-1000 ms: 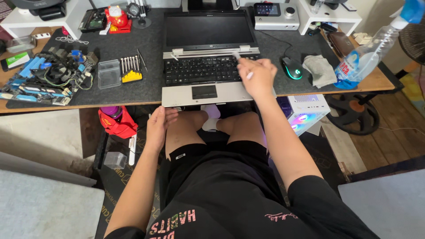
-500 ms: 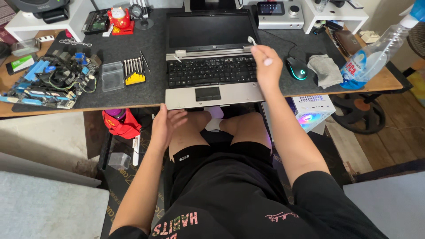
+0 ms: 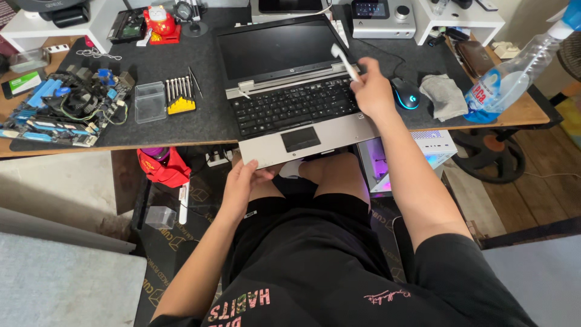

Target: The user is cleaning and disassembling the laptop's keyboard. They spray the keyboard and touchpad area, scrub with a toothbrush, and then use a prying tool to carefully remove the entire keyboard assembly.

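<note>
Fingers (image 3: pixel 363 82) of the right hand (image 3: pixel 373 94) are clamped on a white brush (image 3: pixel 344 60), its tip at the right corner of the laptop (image 3: pixel 290 91) near the hinge. Left hand (image 3: pixel 242 181) grips the laptop's front edge, which juts over the rim of the tabletop (image 3: pixel 200 121) above the person's knees. Just right of the brush hand lies a black mouse (image 3: pixel 405 94), then a grey cloth (image 3: pixel 445 95) and a spray bottle (image 3: pixel 514 72).

Spray bottle (image 3: pixel 514 75) top cut off by edge; brush (image 3: pixel 345 62) handle hidden in right hand (image 3: pixel 374 94).
</note>
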